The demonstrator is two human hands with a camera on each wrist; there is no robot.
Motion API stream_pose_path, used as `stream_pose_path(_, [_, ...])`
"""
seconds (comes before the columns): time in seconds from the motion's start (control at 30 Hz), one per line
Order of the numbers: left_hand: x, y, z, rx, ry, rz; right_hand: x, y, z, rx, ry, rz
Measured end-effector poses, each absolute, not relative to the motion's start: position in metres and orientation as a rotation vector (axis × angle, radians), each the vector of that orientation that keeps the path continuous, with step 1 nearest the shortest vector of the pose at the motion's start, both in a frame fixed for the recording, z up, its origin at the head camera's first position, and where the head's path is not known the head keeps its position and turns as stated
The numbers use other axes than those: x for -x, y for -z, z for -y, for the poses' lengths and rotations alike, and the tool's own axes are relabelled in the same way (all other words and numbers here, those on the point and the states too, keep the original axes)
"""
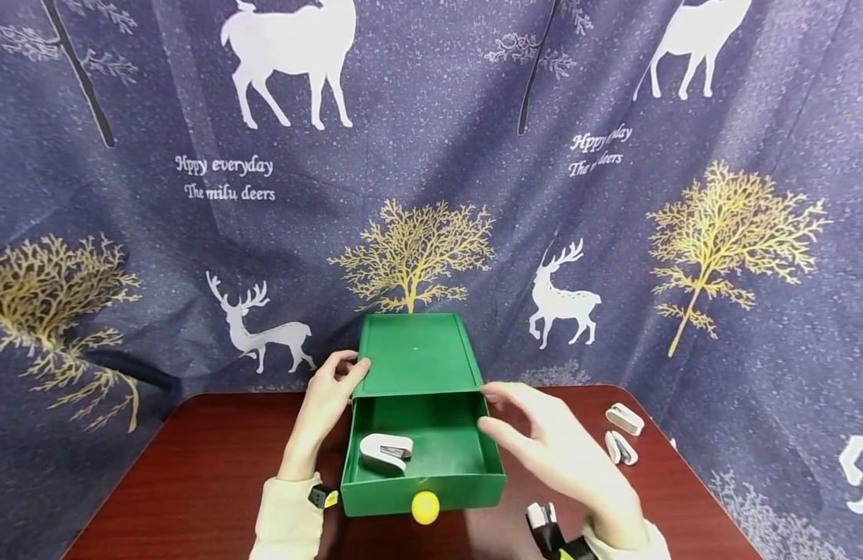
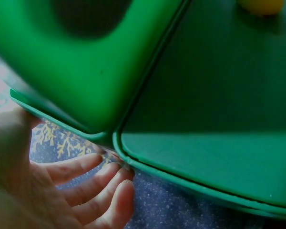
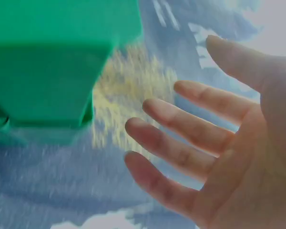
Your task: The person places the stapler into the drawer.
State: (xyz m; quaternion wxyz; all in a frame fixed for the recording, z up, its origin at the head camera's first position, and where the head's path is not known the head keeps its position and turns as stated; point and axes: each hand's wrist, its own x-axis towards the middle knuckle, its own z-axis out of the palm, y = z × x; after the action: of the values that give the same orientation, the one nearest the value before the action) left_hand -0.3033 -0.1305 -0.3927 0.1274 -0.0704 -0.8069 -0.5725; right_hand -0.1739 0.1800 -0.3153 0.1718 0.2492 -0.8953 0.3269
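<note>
A green box with a pulled-out drawer stands on the table. A round yellow knob sits on the drawer front. Inside the drawer, toward the left, lies a white stapler. My left hand rests against the box's left side, thumb at the top edge; the left wrist view shows its fingers loosely extended at the green wall. Beside the box's right front corner is my right hand, thumb and fingers spread. In the right wrist view its fingers stand apart from the green plastic, holding nothing.
Two more small white staplers, one farther back and one nearer, lie at the right of the dark red table. A blue cloth printed with deer and trees hangs behind the table.
</note>
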Motion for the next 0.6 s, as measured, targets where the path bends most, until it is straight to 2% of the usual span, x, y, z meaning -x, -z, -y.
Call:
stream_pose_path(0.2, [0.303,0.393,0.13,0.211,1.68,2.336,0.162,0.341,-0.215,-0.353,-1.019,2.534])
stream_pose_path(0.6, [0.303,0.394,0.131,0.211,1.689,2.341,0.167,0.408,-0.245,-0.173,-1.102,2.643])
